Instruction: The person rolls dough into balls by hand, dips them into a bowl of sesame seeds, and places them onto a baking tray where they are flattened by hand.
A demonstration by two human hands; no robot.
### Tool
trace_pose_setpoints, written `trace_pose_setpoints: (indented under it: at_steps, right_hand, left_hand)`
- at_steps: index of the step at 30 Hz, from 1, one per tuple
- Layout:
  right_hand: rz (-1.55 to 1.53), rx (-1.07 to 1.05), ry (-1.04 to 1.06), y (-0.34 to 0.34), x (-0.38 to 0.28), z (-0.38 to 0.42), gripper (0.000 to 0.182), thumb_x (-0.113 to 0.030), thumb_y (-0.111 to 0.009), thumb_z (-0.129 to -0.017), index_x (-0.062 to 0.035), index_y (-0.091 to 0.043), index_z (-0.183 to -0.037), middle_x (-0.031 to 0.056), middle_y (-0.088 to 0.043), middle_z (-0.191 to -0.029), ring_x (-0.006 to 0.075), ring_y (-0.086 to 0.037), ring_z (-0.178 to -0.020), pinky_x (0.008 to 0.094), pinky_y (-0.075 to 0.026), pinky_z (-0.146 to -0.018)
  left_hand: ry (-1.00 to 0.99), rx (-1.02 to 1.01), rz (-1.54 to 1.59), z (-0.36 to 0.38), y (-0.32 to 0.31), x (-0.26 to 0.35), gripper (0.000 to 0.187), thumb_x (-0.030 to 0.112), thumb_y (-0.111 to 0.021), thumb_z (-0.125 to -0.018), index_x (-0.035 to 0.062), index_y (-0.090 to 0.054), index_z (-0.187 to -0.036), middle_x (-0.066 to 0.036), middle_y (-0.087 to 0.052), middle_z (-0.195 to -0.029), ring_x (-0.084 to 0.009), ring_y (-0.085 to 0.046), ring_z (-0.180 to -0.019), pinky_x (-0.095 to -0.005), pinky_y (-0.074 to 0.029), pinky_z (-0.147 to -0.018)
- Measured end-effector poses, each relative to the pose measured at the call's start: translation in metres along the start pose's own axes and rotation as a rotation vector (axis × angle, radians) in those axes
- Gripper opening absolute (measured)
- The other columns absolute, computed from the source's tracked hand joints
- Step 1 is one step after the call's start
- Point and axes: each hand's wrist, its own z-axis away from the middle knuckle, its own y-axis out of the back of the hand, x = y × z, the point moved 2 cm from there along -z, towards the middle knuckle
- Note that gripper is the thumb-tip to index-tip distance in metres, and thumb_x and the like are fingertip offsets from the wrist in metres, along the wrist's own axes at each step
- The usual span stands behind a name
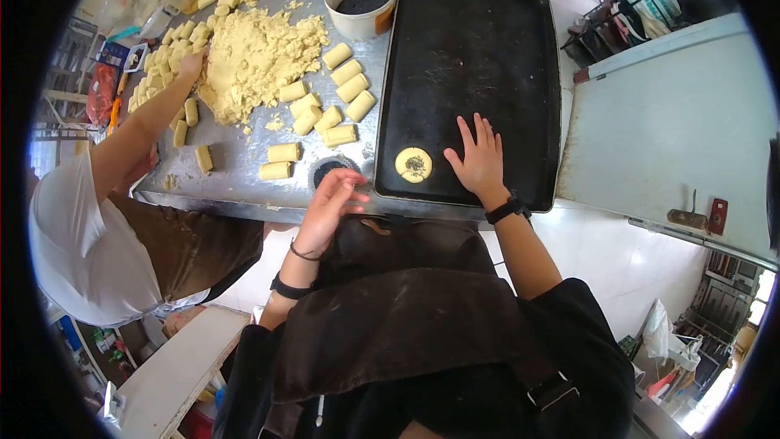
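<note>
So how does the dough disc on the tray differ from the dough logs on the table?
The disc is flat and round with dark seeds on top; the logs are plain, stubby cylinders. The disc lies alone on the black tray; the logs lie scattered on the metal table. Both are the same pale yellow dough.

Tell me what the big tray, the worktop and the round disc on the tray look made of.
Baking tray: dark metal, probably coated or seasoned steel; matte black with scuffs and a raised rim. Worktop: looks like stainless steel; grey, dull sheen, folded front edge. Disc: soft pale yellow dough, flattened, with dark specks on top, likely sesame. The right hand rests flat beside it.
</note>
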Motion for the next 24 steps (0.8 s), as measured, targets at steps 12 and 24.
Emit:
trace_pose_setpoints:
  at_steps: [12, 24]
  right_hand:
    - [-0.508, -0.322, -0.306, 0.03, 0.073, 0.005, 0.072, -0.039, -0.084, -0.065, -0.005, -0.052, -0.121, 0.0196, -0.053, -0.112, 0.0331, -0.055, -0.103, 0.0412, -0.046, -0.091]
    - [-0.382, -0.247, -0.185, 0.028, 0.067, 0.004, 0.07, -0.028, -0.088, -0.059, -0.0074, -0.051, -0.115, 0.0161, -0.054, -0.104, 0.0321, -0.055, -0.095, 0.0403, -0.047, -0.084]
  left_hand:
    - [-0.417, 0.643, -0.72, -0.016, 0.135, -0.002, 0.03, 0.018, -0.065, -0.087, 0.0026, -0.056, -0.111, -0.011, -0.06, -0.111, -0.0236, -0.057, -0.104, -0.0351, -0.044, -0.091]
    - [-0.576, 0.32, -1.482, -0.036, 0.167, -0.009, 0.078, 0.03, -0.083, -0.064, 0.0087, -0.049, -0.131, -0.017, -0.046, -0.135, -0.0382, -0.042, -0.126, -0.0462, -0.036, -0.105]
